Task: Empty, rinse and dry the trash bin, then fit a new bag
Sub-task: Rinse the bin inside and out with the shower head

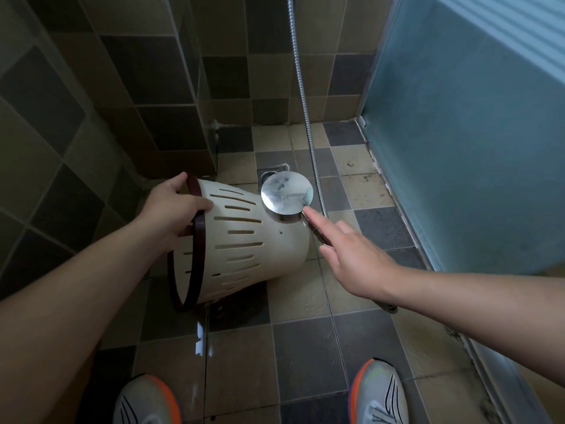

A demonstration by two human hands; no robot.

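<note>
Below our white-and-orange running shoes (379, 396), mid-frame, our left hand (174, 206) grips the light, stiff, wet-slick cream slotted plastic bin (244, 237) by its dark rim, tilted; right hand (351, 258) holds the round chrome shower head (287, 194), forefinger straight.

Head view of a tiled shower stall. The left hand (174, 203) grips the dark rim band (198, 237) of a cream slotted bin (250, 240), which is held tipped on its side, base pointing away and mouth toward the viewer. The right hand (351, 255) holds the handle of a round chrome shower head (287, 192), index finger extended along the handle; the head sits just above the bin's base end. A metal hose (301, 87) runs up the back wall. A floor drain (269, 174) lies partly hidden behind the shower head. A frosted blue panel (458, 133) stands at right. Wet floor tiles (305, 347) glisten; two shoes, left (146, 399) and right (379, 393), appear at bottom.
</note>
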